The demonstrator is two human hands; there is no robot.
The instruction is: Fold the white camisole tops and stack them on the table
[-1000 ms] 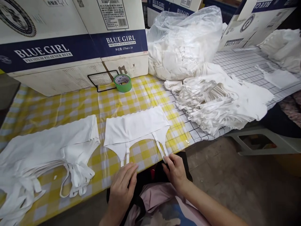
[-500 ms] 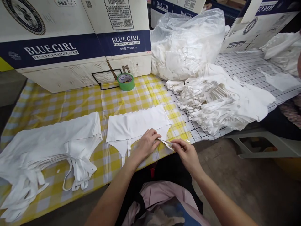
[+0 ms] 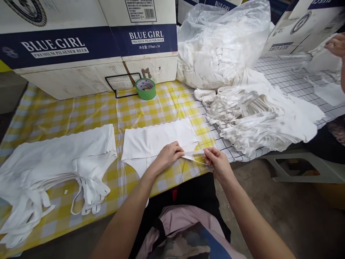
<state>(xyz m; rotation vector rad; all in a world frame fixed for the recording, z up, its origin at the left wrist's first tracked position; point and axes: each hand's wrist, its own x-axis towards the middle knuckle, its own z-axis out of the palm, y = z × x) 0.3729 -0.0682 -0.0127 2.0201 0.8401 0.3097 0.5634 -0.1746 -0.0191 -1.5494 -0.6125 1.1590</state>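
In the head view, a white fabric garment with a scalloped upper edge and thin straps (image 3: 159,138) lies flat near the front edge of the worktop (image 3: 91,111), on its yellow-and-white checked cover. The person's left hand (image 3: 169,155) has its thumb and fingers pinched together on a narrow white strap (image 3: 194,152) by the garment's lower right part; the right hand (image 3: 217,161) is closed on the strap's other end, just beyond the cloth. Between them one strand runs nearly straight while a thinner one bows below. Left of the garment, apart from it, sits a layered stack of similar white garments (image 3: 59,154). Behind, a green tape roll (image 3: 147,95) touches or nearly touches a black wire frame (image 3: 126,96) before a white-and-navy cardboard carton (image 3: 88,79). To the right lies a heaped white garment pile (image 3: 264,115), with a clear plastic bag of white fabric (image 3: 223,46) behind it.
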